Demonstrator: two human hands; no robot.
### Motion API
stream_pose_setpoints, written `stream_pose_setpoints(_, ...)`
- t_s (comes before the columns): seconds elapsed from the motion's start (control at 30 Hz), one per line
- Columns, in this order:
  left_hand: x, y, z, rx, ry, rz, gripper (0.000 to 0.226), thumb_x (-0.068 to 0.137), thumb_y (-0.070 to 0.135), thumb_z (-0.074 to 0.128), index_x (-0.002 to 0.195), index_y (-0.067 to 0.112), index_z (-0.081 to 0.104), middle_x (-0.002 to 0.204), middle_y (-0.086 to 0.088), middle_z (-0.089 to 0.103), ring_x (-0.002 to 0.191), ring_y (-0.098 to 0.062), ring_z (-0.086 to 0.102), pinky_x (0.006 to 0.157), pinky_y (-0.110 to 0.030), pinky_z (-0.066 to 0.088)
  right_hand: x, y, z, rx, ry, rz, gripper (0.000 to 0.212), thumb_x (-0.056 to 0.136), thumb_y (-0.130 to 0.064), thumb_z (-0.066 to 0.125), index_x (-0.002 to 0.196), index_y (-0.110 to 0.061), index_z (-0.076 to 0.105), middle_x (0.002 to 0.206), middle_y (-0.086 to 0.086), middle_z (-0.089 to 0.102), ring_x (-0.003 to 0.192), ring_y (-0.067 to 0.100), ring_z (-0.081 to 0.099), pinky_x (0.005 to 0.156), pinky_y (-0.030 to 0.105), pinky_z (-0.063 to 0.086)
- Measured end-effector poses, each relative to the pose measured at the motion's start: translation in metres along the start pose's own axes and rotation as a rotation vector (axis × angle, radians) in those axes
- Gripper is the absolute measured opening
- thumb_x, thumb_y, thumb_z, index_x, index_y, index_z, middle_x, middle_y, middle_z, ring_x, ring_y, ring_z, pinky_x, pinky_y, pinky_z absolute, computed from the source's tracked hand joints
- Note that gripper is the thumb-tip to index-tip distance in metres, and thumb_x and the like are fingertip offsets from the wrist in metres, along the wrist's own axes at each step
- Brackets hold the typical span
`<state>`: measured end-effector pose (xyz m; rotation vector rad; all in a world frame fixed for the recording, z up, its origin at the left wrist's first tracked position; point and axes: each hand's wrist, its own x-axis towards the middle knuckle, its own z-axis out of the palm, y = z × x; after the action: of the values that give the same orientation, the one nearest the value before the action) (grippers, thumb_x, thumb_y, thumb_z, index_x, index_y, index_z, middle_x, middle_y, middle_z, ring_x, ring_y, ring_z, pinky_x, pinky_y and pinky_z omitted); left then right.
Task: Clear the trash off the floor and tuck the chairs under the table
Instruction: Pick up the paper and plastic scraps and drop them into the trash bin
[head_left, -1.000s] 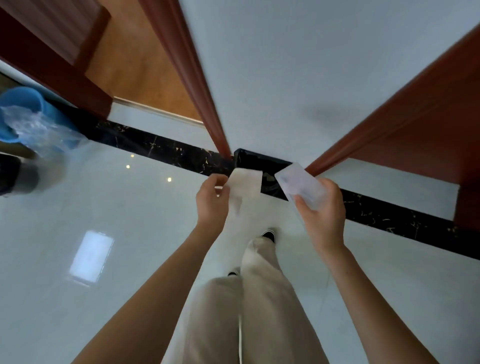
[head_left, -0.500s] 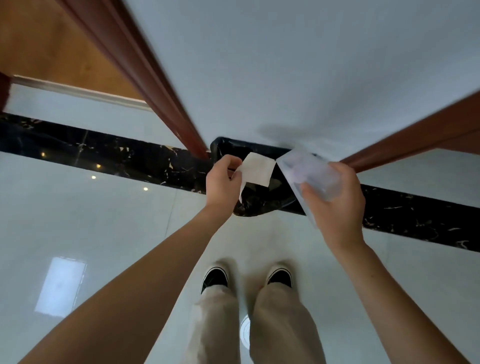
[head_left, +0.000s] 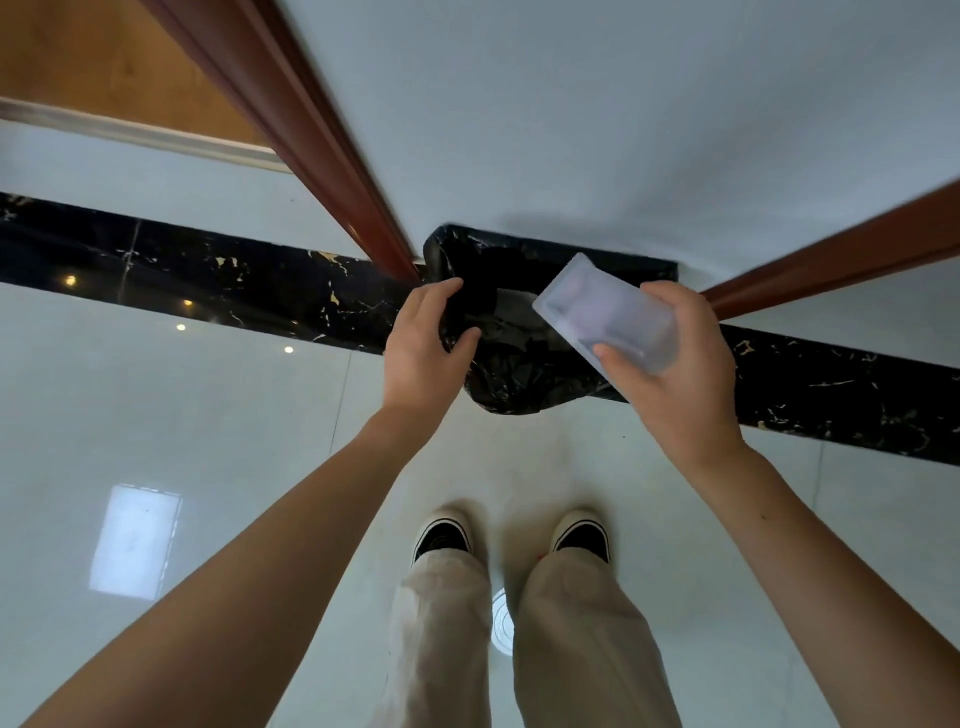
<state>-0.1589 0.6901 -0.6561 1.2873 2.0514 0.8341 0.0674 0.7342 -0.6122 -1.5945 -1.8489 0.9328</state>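
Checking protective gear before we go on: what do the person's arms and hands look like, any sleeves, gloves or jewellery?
No sleeve shows on the left forearm or the right forearm right up to the frame edge. The left hand and right hand wear no gloves, and no watch, ring or wristband shows.

I get a bright, evenly lit view, with small light spots glaring on the glossy floor (head_left: 208, 415), slight blur and bowed edges.
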Motion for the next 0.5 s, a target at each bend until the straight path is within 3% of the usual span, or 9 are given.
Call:
stream_pose_setpoints(0.13, 0.010, -0.016, -0.001, 0.048, -0.067, -0.091, 0.063, 0.087, 0.021, 0.068, 0.143, 0.017, 0.039, 0.140, 0.003, 0.043, 0.127, -0.012, 0.044, 0.105, -0.025, 0.038, 0.023, -0.002, 0.023, -0.065, -0.151, -0.097, 0.056, 0.079, -0.016, 0.079, 0.128, -0.009, 0.052, 0.122, -0.004, 0.049, 0.111, 0.005, 0.046, 0.093, 0.004, 0.032)
stream_pose_setpoints(0.27, 0.014, -0.034, 0.007, 0.076, -0.101, -0.051, 0.062, 0.088, 0.020, 0.067, 0.144, 0.016, 0.040, 0.142, 0.003, 0.043, 0.119, -0.013, 0.050, 0.099, -0.023, 0.042, 0.041, 0.011, 0.052, -0.119, -0.220, -0.161, 0.058, 0.077, -0.014, 0.079, 0.128, -0.008, 0.052, 0.120, -0.008, 0.044, 0.112, 0.010, 0.049, 0.092, 0.005, 0.033)
stream_pose_setpoints(0.33, 0.013, -0.042, 0.010, 0.057, -0.101, -0.029, 0.060, 0.088, 0.022, 0.066, 0.143, 0.018, 0.041, 0.139, 0.003, 0.046, 0.110, -0.019, 0.057, 0.094, -0.032, 0.049, 0.048, 0.021, 0.064, -0.135, -0.255, -0.164, 0.057, 0.077, -0.015, 0.079, 0.127, -0.011, 0.051, 0.120, -0.007, 0.046, 0.111, 0.012, 0.050, 0.090, 0.012, 0.036)
stream_pose_setpoints(0.4, 0.012, -0.048, 0.010, 0.036, -0.097, -0.016, 0.060, 0.089, 0.024, 0.066, 0.143, 0.019, 0.041, 0.136, 0.004, 0.048, 0.103, -0.021, 0.060, 0.092, -0.032, 0.050, 0.053, 0.033, 0.075, -0.161, -0.301, -0.150, 0.057, 0.078, -0.017, 0.079, 0.127, -0.014, 0.051, 0.122, -0.002, 0.050, 0.111, 0.013, 0.051, 0.090, 0.019, 0.038)
stream_pose_setpoints(0.5, 0.012, -0.053, 0.010, 0.027, -0.080, 0.017, 0.060, 0.088, 0.026, 0.067, 0.143, 0.019, 0.042, 0.135, 0.006, 0.051, 0.109, -0.013, 0.056, 0.092, -0.028, 0.049, 0.055, 0.049, 0.086, -0.185, -0.339, -0.128, 0.057, 0.077, -0.017, 0.079, 0.127, -0.015, 0.051, 0.123, 0.002, 0.051, 0.110, 0.016, 0.053, 0.089, 0.020, 0.040)
